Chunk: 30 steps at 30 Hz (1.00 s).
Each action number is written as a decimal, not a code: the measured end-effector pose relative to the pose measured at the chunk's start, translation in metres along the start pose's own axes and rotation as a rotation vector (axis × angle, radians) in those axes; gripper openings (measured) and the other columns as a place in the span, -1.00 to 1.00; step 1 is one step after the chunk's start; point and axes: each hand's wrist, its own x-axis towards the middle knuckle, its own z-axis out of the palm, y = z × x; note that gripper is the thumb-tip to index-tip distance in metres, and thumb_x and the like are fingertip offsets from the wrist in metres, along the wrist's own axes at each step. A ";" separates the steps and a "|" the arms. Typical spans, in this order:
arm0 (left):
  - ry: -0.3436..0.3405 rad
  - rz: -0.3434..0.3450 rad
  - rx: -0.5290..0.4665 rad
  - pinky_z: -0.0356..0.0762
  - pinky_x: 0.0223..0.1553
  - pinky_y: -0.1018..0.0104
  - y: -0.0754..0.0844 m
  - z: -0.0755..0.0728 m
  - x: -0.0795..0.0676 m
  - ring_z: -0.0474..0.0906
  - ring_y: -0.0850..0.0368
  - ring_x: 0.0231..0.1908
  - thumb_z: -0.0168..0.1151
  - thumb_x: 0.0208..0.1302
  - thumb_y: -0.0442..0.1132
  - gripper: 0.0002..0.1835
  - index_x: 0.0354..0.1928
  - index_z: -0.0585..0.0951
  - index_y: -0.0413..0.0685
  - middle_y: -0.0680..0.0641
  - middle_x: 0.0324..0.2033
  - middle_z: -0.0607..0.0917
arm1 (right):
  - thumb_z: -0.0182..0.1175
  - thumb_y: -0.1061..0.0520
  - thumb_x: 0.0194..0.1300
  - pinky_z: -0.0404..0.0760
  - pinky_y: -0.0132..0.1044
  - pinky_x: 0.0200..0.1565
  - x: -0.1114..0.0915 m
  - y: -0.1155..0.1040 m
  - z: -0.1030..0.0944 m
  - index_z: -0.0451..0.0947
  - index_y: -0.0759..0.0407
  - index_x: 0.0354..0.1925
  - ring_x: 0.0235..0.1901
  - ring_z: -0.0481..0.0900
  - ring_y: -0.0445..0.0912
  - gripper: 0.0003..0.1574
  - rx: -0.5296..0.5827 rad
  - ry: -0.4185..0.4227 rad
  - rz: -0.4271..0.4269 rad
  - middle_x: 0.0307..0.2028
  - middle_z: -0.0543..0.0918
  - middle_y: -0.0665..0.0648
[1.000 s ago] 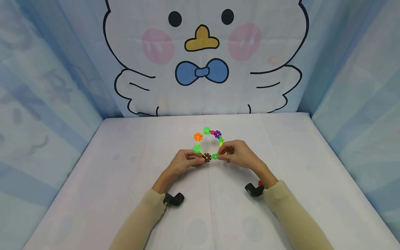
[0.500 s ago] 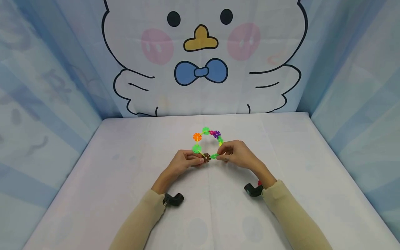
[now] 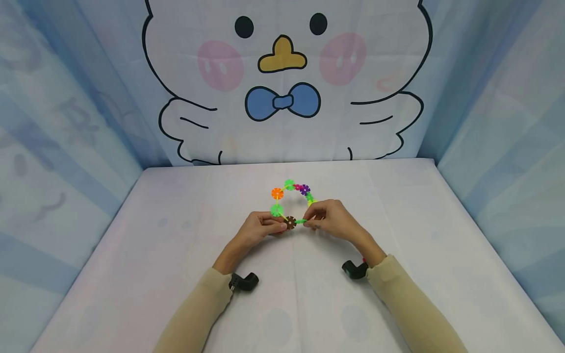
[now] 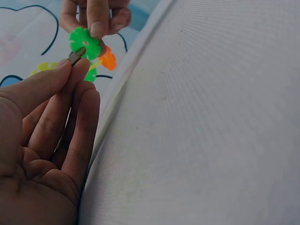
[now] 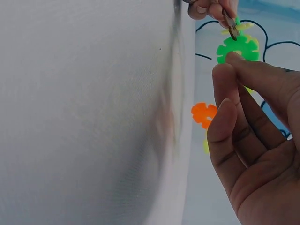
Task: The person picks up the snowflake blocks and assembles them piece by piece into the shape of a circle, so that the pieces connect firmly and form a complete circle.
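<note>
A ring of colourful interlocking plastic discs is held above the table in the head view. My left hand [image 3: 261, 228] pinches the brown disc [image 3: 290, 222] at the ring's near side between thumb and index finger. My right hand [image 3: 330, 218] pinches a green disc [image 5: 238, 47], which looks edge-on in the head view. In the left wrist view the brown disc's edge meets a slot of that green disc; how deep it sits I cannot tell. An orange disc [image 3: 277, 193], another green disc [image 3: 276, 210] and a purple disc [image 3: 305, 189] are farther along the ring. Right fingers hide part of it.
A white cloth covers the table [image 3: 176, 255]. Behind stands a curtain [image 3: 282, 137] with a cartoon animal, and blue curtains flank both sides. A small red piece [image 3: 364, 260] shows beside the right wrist, mostly hidden. Black wrist cameras [image 3: 244, 282] sit at both cuffs.
The green disc in my right hand has turned from nearly face-on to edge-on against the brown disc. My right hand has shifted slightly left; the left hand has hardly moved.
</note>
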 end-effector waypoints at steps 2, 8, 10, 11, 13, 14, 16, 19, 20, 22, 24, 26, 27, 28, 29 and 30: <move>-0.002 0.003 -0.002 0.78 -0.10 0.40 0.000 0.000 0.000 0.80 0.27 -0.21 0.39 0.42 -0.35 -0.71 0.08 0.72 -0.40 -0.28 -0.08 0.85 | 0.50 0.21 0.30 0.60 -0.36 -0.36 0.000 0.000 0.001 0.78 0.09 -0.23 -0.40 0.67 -0.17 -0.93 -0.006 0.009 0.000 -0.34 0.82 0.04; 0.003 0.009 -0.002 0.79 -0.09 0.39 -0.002 -0.001 0.001 0.80 0.28 -0.23 0.40 0.41 -0.34 -0.71 0.07 0.73 -0.39 -0.27 -0.09 0.86 | 0.52 0.20 0.28 0.59 -0.37 -0.34 0.000 -0.001 0.004 0.81 0.05 -0.25 -0.41 0.66 -0.18 -0.92 -0.031 0.042 -0.001 -0.38 0.82 0.01; 0.004 0.012 -0.003 0.79 -0.09 0.39 -0.002 -0.001 0.001 0.80 0.28 -0.23 0.40 0.41 -0.34 -0.71 0.07 0.73 -0.40 -0.27 -0.09 0.86 | 0.52 0.19 0.28 0.59 -0.38 -0.34 0.000 -0.001 0.004 0.81 0.05 -0.26 -0.41 0.66 -0.19 -0.93 -0.035 0.050 -0.009 -0.38 0.82 0.00; 0.004 0.013 -0.004 0.79 -0.09 0.39 -0.001 -0.001 0.001 0.80 0.28 -0.23 0.40 0.41 -0.34 -0.71 0.07 0.73 -0.40 -0.28 -0.09 0.86 | 0.52 0.19 0.27 0.59 -0.38 -0.34 0.000 -0.001 0.005 0.81 0.05 -0.27 -0.41 0.66 -0.20 -0.93 -0.034 0.054 -0.015 -0.38 0.82 0.00; 0.006 0.013 -0.007 0.79 -0.10 0.39 -0.001 -0.001 0.001 0.80 0.27 -0.23 0.40 0.41 -0.35 -0.71 0.06 0.72 -0.41 -0.28 -0.08 0.85 | 0.52 0.20 0.27 0.60 -0.39 -0.34 0.000 -0.001 0.005 0.81 0.07 -0.28 -0.41 0.68 -0.18 -0.94 -0.022 0.060 -0.028 -0.38 0.82 0.02; 0.007 0.014 -0.007 0.80 -0.10 0.39 -0.001 -0.001 0.001 0.80 0.27 -0.23 0.40 0.41 -0.35 -0.71 0.06 0.72 -0.41 -0.28 -0.09 0.86 | 0.52 0.21 0.27 0.60 -0.39 -0.35 0.000 -0.002 0.006 0.81 0.08 -0.28 -0.41 0.69 -0.17 -0.94 -0.015 0.063 -0.033 -0.38 0.82 0.03; 0.008 0.014 -0.011 0.80 -0.09 0.39 -0.001 -0.001 0.000 0.80 0.27 -0.23 0.40 0.41 -0.35 -0.71 0.06 0.72 -0.42 -0.27 -0.09 0.86 | 0.52 0.23 0.26 0.62 -0.39 -0.36 0.000 -0.002 0.007 0.81 0.11 -0.29 -0.41 0.71 -0.14 -0.94 0.000 0.068 -0.042 -0.38 0.83 0.05; 0.011 0.016 -0.012 0.80 -0.09 0.38 -0.001 -0.001 0.001 0.81 0.27 -0.22 0.40 0.42 -0.34 -0.71 0.06 0.72 -0.42 -0.26 -0.10 0.86 | 0.52 0.24 0.27 0.63 -0.40 -0.37 0.000 -0.003 0.008 0.81 0.13 -0.29 -0.42 0.74 -0.10 -0.95 0.010 0.077 -0.051 -0.37 0.83 0.07; 0.014 0.015 -0.012 0.80 -0.09 0.39 -0.001 -0.001 0.001 0.81 0.27 -0.23 0.40 0.41 -0.34 -0.71 0.06 0.72 -0.42 -0.26 -0.10 0.86 | 0.52 0.25 0.27 0.63 -0.41 -0.37 0.000 -0.003 0.009 0.81 0.13 -0.29 -0.43 0.74 -0.10 -0.95 0.009 0.080 -0.054 -0.37 0.84 0.07; 0.021 0.013 -0.009 0.79 -0.10 0.40 -0.002 -0.001 0.002 0.81 0.28 -0.24 0.40 0.41 -0.34 -0.71 0.05 0.73 -0.42 -0.26 -0.11 0.86 | 0.51 0.26 0.26 0.64 -0.41 -0.37 0.001 -0.003 0.010 0.80 0.14 -0.30 -0.44 0.74 -0.12 -0.95 0.005 0.088 -0.068 -0.37 0.84 0.08; 0.030 0.007 -0.004 0.79 -0.12 0.41 -0.002 -0.001 0.002 0.80 0.29 -0.25 0.41 0.40 -0.34 -0.71 0.05 0.73 -0.41 -0.25 -0.11 0.87 | 0.51 0.28 0.26 0.65 -0.41 -0.37 0.001 -0.003 0.010 0.80 0.14 -0.31 -0.45 0.74 -0.13 -0.94 0.000 0.094 -0.083 -0.38 0.84 0.09; 0.036 0.004 0.000 0.79 -0.12 0.41 -0.003 -0.001 0.003 0.80 0.29 -0.26 0.42 0.39 -0.33 -0.71 0.04 0.73 -0.41 -0.25 -0.12 0.87 | 0.51 0.29 0.26 0.66 -0.42 -0.38 0.001 -0.002 0.012 0.79 0.15 -0.32 -0.46 0.74 -0.12 -0.92 -0.002 0.100 -0.094 -0.38 0.85 0.10; 0.037 0.003 0.001 0.79 -0.12 0.40 -0.004 -0.001 0.003 0.80 0.29 -0.26 0.43 0.39 -0.33 -0.71 0.04 0.74 -0.40 -0.25 -0.13 0.87 | 0.51 0.29 0.25 0.66 -0.42 -0.38 0.001 -0.002 0.012 0.79 0.15 -0.33 -0.47 0.74 -0.12 -0.92 -0.003 0.103 -0.097 -0.38 0.85 0.11; 0.039 0.000 0.002 0.79 -0.12 0.40 -0.004 -0.001 0.004 0.80 0.29 -0.26 0.43 0.38 -0.33 -0.71 0.04 0.74 -0.40 -0.24 -0.13 0.87 | 0.51 0.30 0.25 0.66 -0.42 -0.38 0.001 -0.002 0.013 0.79 0.15 -0.33 -0.47 0.75 -0.11 -0.91 -0.004 0.104 -0.099 -0.38 0.85 0.11; 0.039 -0.002 0.002 0.79 -0.11 0.40 -0.005 -0.001 0.004 0.80 0.28 -0.26 0.44 0.38 -0.32 -0.71 0.03 0.74 -0.40 -0.23 -0.14 0.88 | 0.51 0.30 0.25 0.66 -0.42 -0.38 0.001 -0.002 0.013 0.78 0.14 -0.34 -0.47 0.75 -0.11 -0.91 -0.008 0.106 -0.100 -0.39 0.85 0.11; 0.040 -0.002 0.001 0.79 -0.11 0.39 -0.005 -0.002 0.004 0.80 0.28 -0.26 0.44 0.37 -0.32 -0.71 0.03 0.74 -0.40 -0.23 -0.14 0.88 | 0.51 0.30 0.25 0.66 -0.42 -0.38 0.001 -0.002 0.013 0.78 0.14 -0.34 -0.47 0.75 -0.11 -0.91 -0.010 0.107 -0.101 -0.39 0.85 0.11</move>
